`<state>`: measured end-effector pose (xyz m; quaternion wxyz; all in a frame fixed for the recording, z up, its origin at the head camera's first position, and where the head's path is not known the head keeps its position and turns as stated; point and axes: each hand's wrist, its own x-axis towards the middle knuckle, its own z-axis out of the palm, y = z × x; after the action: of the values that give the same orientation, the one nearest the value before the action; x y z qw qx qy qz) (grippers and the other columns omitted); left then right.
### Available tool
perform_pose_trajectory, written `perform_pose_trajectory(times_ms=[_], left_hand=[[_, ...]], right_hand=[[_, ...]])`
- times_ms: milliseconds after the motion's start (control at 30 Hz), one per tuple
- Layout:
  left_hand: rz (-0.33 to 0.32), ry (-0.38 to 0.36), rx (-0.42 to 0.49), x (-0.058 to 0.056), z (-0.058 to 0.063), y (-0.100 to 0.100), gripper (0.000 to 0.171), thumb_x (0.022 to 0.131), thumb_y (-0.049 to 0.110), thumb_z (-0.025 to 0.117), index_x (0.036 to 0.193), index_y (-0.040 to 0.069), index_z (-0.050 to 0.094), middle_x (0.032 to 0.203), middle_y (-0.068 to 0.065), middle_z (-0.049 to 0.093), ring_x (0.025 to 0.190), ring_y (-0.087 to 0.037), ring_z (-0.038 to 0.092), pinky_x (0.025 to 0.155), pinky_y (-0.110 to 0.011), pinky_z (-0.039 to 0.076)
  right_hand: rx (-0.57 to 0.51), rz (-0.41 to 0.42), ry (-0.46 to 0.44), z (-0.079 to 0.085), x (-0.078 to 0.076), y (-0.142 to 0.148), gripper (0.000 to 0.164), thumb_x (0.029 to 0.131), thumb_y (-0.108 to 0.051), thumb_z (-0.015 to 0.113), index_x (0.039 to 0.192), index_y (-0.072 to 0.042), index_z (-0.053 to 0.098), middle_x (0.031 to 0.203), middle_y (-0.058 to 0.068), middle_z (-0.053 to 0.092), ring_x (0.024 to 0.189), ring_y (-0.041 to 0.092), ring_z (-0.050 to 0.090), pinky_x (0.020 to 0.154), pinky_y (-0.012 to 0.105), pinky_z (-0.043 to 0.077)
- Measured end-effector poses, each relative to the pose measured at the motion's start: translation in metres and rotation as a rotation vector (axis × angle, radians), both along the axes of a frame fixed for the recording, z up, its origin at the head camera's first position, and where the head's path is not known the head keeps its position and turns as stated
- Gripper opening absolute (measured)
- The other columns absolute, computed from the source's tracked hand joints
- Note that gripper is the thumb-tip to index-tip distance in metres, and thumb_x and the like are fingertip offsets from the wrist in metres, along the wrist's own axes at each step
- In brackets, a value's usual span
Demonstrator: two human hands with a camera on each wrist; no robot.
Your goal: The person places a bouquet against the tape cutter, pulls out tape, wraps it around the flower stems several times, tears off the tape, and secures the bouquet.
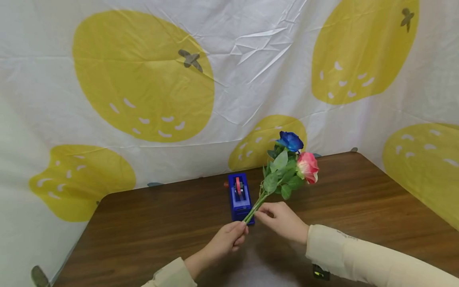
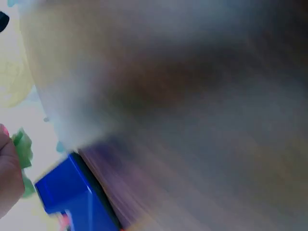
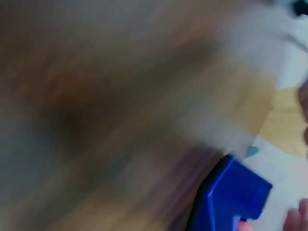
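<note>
Two artificial roses, one blue (image 1: pixel 289 141) and one pink (image 1: pixel 307 167), stand together with green leaves (image 1: pixel 281 169), blooms up and leaning right. My left hand (image 1: pixel 227 239) grips the lower ends of their stems (image 1: pixel 252 211). Thumb and forefinger of my right hand (image 1: pixel 281 219) pinch at those stems just above the left hand. Behind the stems a blue tape dispenser (image 1: pixel 239 195) with a red roll sits on the table, its front end partly overlapped. Part of the left hand (image 2: pixel 8 178) shows at the edge of the left wrist view, beside the dispenser (image 2: pixel 67 187).
The brown wooden table (image 1: pixel 150 227) reaches back to a white curtain (image 1: pixel 229 79) printed with large yellow fruit. Another sheet of it hangs along the right side. A small dark device (image 1: pixel 320 272) shows under the right sleeve. Both wrist views are strongly blurred.
</note>
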<state>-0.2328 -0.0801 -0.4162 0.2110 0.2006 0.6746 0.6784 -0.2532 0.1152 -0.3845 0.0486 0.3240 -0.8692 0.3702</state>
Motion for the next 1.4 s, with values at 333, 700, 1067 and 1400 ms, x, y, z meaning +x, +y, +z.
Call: perform_pose_trajectory(times_ms=[333, 700, 1067, 1400], left_hand=[[0.038, -0.190, 0.103, 0.014, 0.014, 0.034, 0.023, 0.100, 0.031, 0.033, 0.088, 0.014, 0.042, 0.060, 0.006, 0.033, 0.043, -0.003, 0.024, 0.041, -0.017, 0.021], [0.105, -0.090, -0.230, 0.031, 0.023, 0.026, 0.055, 0.098, 0.036, 0.038, 0.132, -0.007, 0.029, 0.114, -0.021, 0.050, 0.081, -0.022, 0.059, 0.057, -0.027, 0.045], [0.422, -0.040, -0.341, 0.002, 0.026, -0.062, 0.060, 0.098, 0.034, 0.037, 0.137, -0.008, 0.019, 0.129, -0.033, 0.038, 0.076, -0.019, 0.060, 0.059, -0.028, 0.048], [0.552, 0.009, -0.527, -0.021, 0.019, -0.125, 0.060, 0.100, 0.034, 0.030, 0.138, -0.009, 0.013, 0.136, -0.035, 0.025, 0.100, -0.041, 0.055, 0.076, -0.045, 0.049]], right_hand=[[-0.645, -0.246, -0.695, 0.012, -0.005, -0.001, 0.023, 0.093, -0.023, 0.051, 0.093, 0.000, 0.054, 0.071, 0.000, 0.056, 0.057, 0.007, 0.051, 0.055, 0.020, 0.043], [-0.343, -0.198, -0.553, 0.016, -0.015, 0.026, 0.019, 0.092, -0.010, 0.051, 0.078, 0.002, 0.053, 0.060, 0.000, 0.052, 0.052, 0.009, 0.050, 0.054, 0.028, 0.046], [0.051, -0.250, -0.569, -0.002, -0.025, 0.063, 0.020, 0.091, -0.004, 0.052, 0.072, -0.003, 0.046, 0.052, 0.003, 0.044, 0.039, 0.008, 0.043, 0.047, 0.028, 0.046], [0.338, -0.315, -0.534, -0.012, -0.025, 0.075, 0.021, 0.090, -0.005, 0.055, 0.071, -0.004, 0.047, 0.044, 0.002, 0.041, 0.033, 0.008, 0.041, 0.041, 0.025, 0.042]])
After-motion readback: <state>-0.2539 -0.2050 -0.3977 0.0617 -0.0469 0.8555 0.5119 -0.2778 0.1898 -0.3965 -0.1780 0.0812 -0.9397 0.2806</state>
